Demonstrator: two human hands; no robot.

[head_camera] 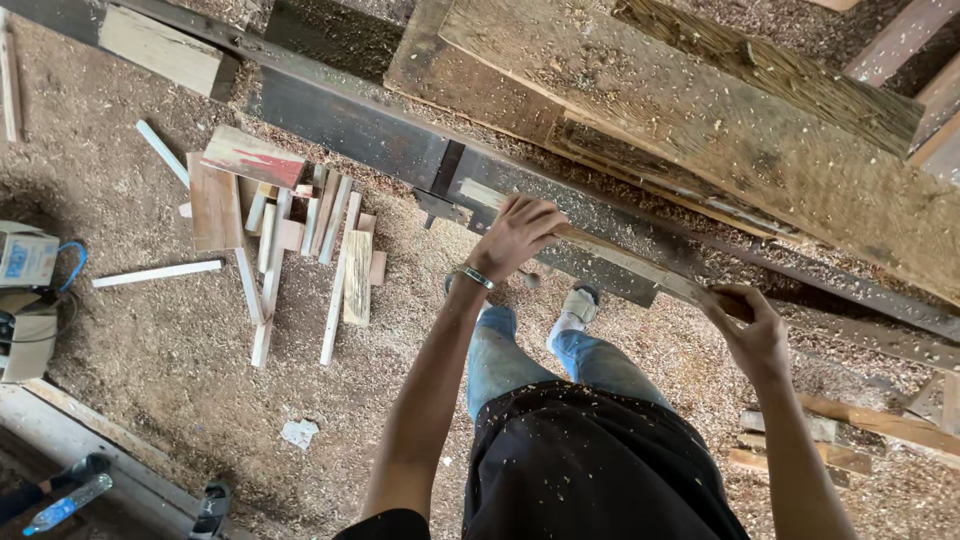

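Observation:
I look straight down at my own body and a dark metal rail point(350, 125) of a saw bench. A long thin wooden strip point(610, 255) lies along the rail's near edge. My left hand point(515, 235) presses down on the strip's left part, a metal bracelet on its wrist. My right hand point(748, 325) grips the strip's right end. Beyond the rail lie rough, sawdust-covered planks point(700, 110).
The floor is covered in sawdust. A heap of short wood offcuts point(290, 235) lies at the left, and more planks point(850, 435) at the right. A small box with a blue cable point(28, 258) sits at the far left edge. My feet stand below the rail.

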